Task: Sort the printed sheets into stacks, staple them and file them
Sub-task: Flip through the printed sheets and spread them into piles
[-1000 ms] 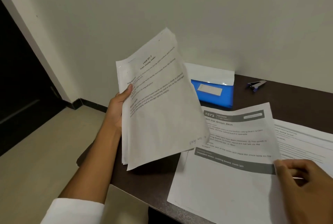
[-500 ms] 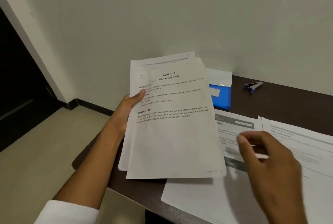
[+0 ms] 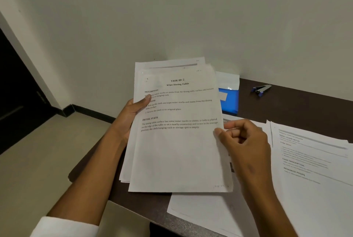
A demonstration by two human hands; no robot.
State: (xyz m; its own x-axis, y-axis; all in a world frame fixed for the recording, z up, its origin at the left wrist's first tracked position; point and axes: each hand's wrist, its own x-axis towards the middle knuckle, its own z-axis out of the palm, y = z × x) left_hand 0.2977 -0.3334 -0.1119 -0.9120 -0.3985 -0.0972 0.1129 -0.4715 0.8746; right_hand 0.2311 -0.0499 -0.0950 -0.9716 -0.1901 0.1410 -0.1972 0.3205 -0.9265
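Observation:
My left hand (image 3: 131, 114) holds a bundle of printed sheets (image 3: 177, 150) above the dark table (image 3: 298, 107), thumb across the top page, which reads "Wipe Dining Table". My right hand (image 3: 242, 141) pinches the right edge of that top page between thumb and forefinger. Flat on the table lie a printed sheet (image 3: 208, 212), mostly hidden under the bundle, and a second pile of sheets (image 3: 313, 160) to its right. A blue file folder (image 3: 230, 101) stands behind the bundle against the wall. A small blue and silver stapler (image 3: 261, 89) rests near the wall.
The white wall (image 3: 191, 17) runs just behind the table. The table's left corner and front edge drop to a beige floor (image 3: 38, 170). A dark doorway (image 3: 15, 93) is at far left. My white sleeve (image 3: 63, 227) shows at the bottom.
The bundle has swung from tilted to facing me. My right hand left the sheet on the table and came up to pinch the top page's right edge.

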